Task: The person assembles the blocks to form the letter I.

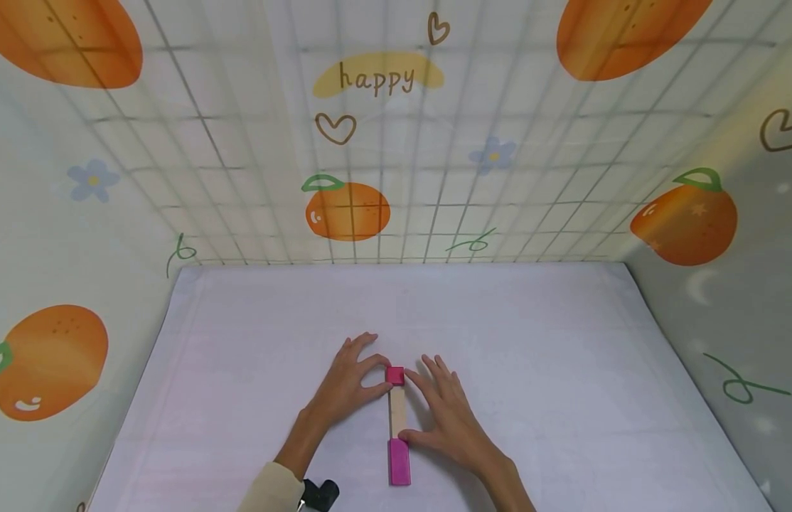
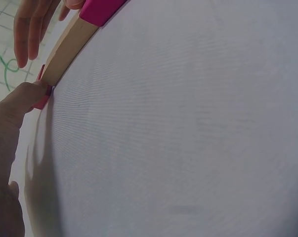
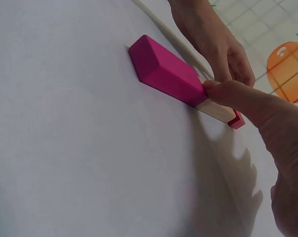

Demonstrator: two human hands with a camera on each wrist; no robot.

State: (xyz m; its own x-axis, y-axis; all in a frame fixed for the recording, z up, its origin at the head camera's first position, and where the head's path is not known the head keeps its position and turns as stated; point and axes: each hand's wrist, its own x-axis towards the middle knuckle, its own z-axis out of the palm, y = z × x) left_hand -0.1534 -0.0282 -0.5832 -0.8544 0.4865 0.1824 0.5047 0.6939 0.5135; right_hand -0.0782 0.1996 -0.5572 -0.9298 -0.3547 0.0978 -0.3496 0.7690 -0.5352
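Note:
Three blocks lie end to end in a line on the white surface. A small red block [image 1: 394,376] forms the far end, a pale wooden block [image 1: 397,414] the middle, and a magenta block [image 1: 399,464] the near end. My left hand [image 1: 345,380] pinches the red block between thumb and forefinger from its left side. My right hand [image 1: 450,419] spans the right side of the line, its forefinger by the red block. In the right wrist view its thumb [image 3: 228,94] touches where the magenta block [image 3: 168,69] meets the wooden block [image 3: 215,109].
A white cloth [image 1: 242,320] covers the table. Behind and at both sides stand cloth walls [image 1: 396,156] printed with oranges, hearts and grid lines. A black object [image 1: 320,496] sits beside the left sleeve [image 1: 273,489] at the near edge.

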